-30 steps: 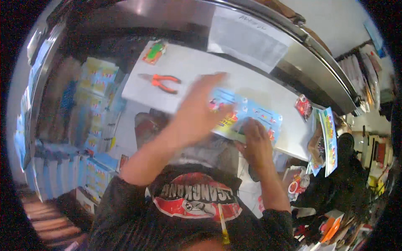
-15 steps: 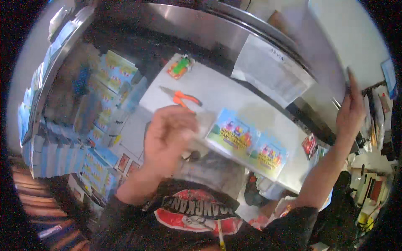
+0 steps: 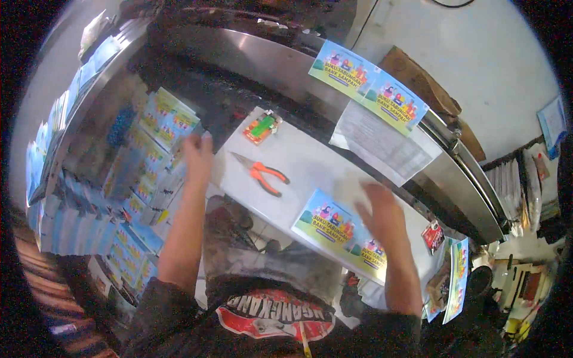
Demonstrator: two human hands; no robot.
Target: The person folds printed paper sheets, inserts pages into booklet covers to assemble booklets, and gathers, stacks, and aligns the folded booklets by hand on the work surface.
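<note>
My left hand [image 3: 197, 158] is at the edge of a stack of colourful printed sheets [image 3: 170, 119] on the left; its fingers are partly hidden and small. Over the white tabletop [image 3: 310, 158], my right hand [image 3: 382, 209] has its fingers apart and somewhat blurred. Beneath it lies a blue and green printed cover sheet [image 3: 325, 224], its right part covered by the hand and forearm. Orange-handled pliers [image 3: 262, 173] rest to the left of that sheet, jaws pointing up and left.
A similar cover sheet [image 3: 369, 86] lies against the metal machine edge, overlapping a white paper [image 3: 382, 146]. At the table's far left corner is a green and orange item [image 3: 261, 128]. A red packet [image 3: 433, 235] sits near the right end. Several booklet stacks [image 3: 77, 224] fill the left.
My right hand has come back from the upper right to the table. A cover sheet now shows on the machine edge. My left hand has moved left to the stack, uncovering the pliers.
</note>
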